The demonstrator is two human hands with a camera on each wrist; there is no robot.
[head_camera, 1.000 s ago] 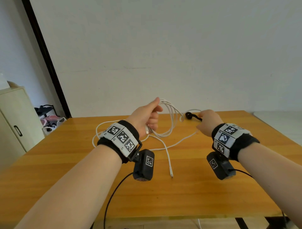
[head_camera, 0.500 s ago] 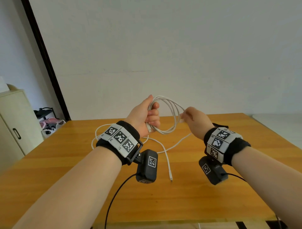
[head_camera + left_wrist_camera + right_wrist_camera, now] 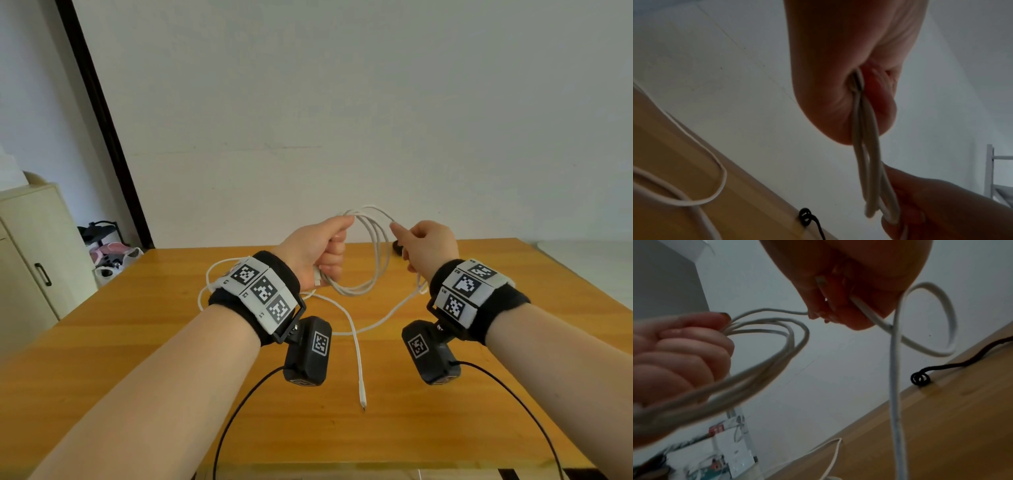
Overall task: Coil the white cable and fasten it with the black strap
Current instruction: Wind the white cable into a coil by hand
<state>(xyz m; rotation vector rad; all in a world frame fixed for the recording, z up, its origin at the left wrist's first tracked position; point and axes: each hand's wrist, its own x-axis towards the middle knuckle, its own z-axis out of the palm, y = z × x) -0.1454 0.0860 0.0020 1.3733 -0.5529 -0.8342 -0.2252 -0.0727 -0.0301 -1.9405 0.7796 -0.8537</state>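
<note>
Judging from the loops gathered, got partway through the coiling and no further. Held a bundle of several turns of the white cable [image 3: 371, 260] in the left hand [image 3: 317, 251], fingers curled tight round the strands, with one plug end poking out beneath the fist. Carried the bundle raised off the table [image 3: 137, 359], above the middle of its far half. Pinched a single strand of the same cable between thumb and fingertips of the right hand [image 3: 428, 246], just beside the loops, remaining fingers folded in; seemingly poised to lay that strand on as the next turn.

Left a good deal of cable loose: one run dropping from the right hand to the table and crossing its middle, one wide bend lying toward the far left corner behind the left wrist, and the free plug end [image 3: 362, 402] resting toward the near edge.

Had not taken up the black strap [image 3: 920, 379]: lay on the table near the far edge, just beyond the right hand, one end curled into a small ring, apart from the gathered loops.

Needed yet, by this reading, to wind in the slack, bring the free end up to the bundle, fetch the strap and cinch it round the turns. Risked the loops springing apart if the left grip slackened during the reach for the strap.
</note>
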